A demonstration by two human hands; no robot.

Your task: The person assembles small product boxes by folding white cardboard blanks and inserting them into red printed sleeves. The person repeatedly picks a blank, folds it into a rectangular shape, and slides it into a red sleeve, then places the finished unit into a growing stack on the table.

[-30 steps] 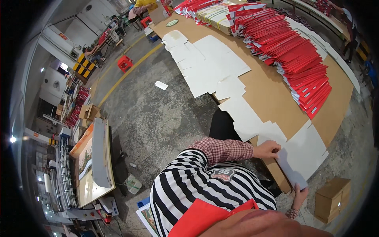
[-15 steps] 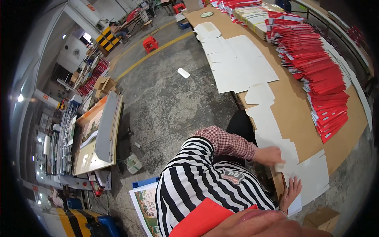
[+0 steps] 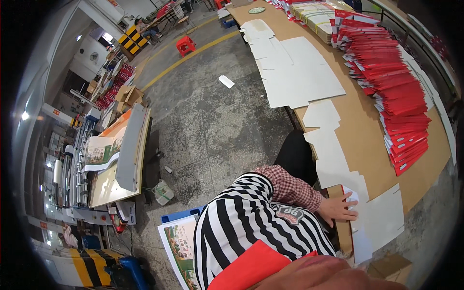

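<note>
My left hand point(image 3: 338, 208), coming out of a red checked sleeve, lies with its fingers spread at the near edge of the table. Its fingertips rest on a white paper piece point(image 3: 361, 244) with a thin red edge at its upper end. Under and beside the palm shows a strip of brown board point(image 3: 344, 236). White cardboard sheets point(image 3: 338, 166) with stepped edges lie beyond the hand. My right hand is out of sight.
A long fanned row of red paper pieces point(image 3: 398, 92) covers the table's far right side. A tied stack point(image 3: 316, 17) stands behind it. Printed sheets point(image 3: 179, 246) lie at my left, a red stool point(image 3: 185, 45) stands on the floor, and a machine point(image 3: 79, 169) is far left.
My left hand was closed round a small pale thing; now its fingers are spread on the white piece. My right hand, flat on the sheet before, has gone out of view.
</note>
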